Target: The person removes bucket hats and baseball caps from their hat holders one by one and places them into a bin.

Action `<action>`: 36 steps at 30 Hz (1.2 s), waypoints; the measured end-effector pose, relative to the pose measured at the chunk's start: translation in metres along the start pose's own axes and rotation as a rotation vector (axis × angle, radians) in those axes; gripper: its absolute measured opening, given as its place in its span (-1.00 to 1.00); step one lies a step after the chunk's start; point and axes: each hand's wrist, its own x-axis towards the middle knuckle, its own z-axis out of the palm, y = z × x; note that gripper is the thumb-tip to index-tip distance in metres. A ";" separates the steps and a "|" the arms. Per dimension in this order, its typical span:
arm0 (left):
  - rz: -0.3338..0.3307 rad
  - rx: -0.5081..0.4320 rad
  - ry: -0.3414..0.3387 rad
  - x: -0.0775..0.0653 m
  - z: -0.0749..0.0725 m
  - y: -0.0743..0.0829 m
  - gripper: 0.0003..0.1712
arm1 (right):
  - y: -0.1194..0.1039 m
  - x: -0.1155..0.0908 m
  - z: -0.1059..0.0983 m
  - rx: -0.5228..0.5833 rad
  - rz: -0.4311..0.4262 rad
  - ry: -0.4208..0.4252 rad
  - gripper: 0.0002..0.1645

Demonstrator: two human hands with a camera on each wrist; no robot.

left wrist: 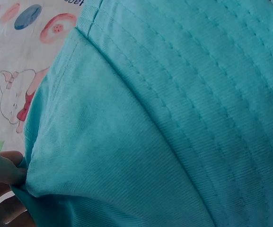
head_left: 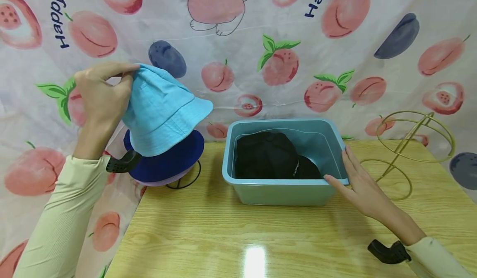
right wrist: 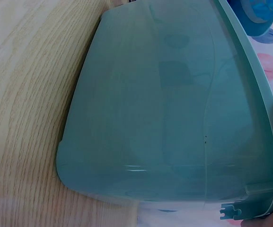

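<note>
A light blue bucket hat [head_left: 160, 112] hangs tilted in the air at the left of the head view, pinched at its crown by my left hand [head_left: 106, 93]. In the left wrist view its cloth [left wrist: 98, 127] fills most of the picture, the fingertips [left wrist: 11, 170] gripping a fold. My right hand [head_left: 363, 191] rests at the front right corner of a blue-green plastic bin [head_left: 287, 193], fingers straight along the side rim and thumb on the front rim. Inside the bin lies a black cap [head_left: 266, 155], its brim to the right.
Below the bucket hat, a dark blue hat [head_left: 167, 166] sits over a lilac edge [head_left: 164, 182] on a black wire stand [head_left: 190, 182]. A gold wire stand [head_left: 395, 158] is right of the bin on the wooden table [head_left: 208, 236]. Behind hangs a fruit-print cloth [head_left: 231, 29].
</note>
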 end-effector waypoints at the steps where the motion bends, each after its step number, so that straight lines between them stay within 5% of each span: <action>1: 0.000 -0.005 0.000 0.000 0.000 0.002 -0.71 | 0.000 0.000 0.000 0.001 -0.002 0.001 0.02; 14: 0.072 -0.096 -0.008 -0.004 0.011 0.039 -0.78 | 0.003 -0.003 0.000 0.005 -0.014 0.006 0.02; 21: 0.299 -0.148 -0.022 -0.006 0.023 0.051 -0.79 | 0.003 -0.005 0.000 0.004 -0.015 0.006 0.02; 23: 0.315 -0.159 -0.029 -0.006 0.027 0.057 -0.79 | 0.003 -0.005 -0.001 0.006 -0.014 0.003 0.02; 36: 0.212 -0.273 -0.087 -0.019 0.059 0.089 -0.80 | 0.005 -0.006 0.001 0.014 -0.023 -0.002 0.03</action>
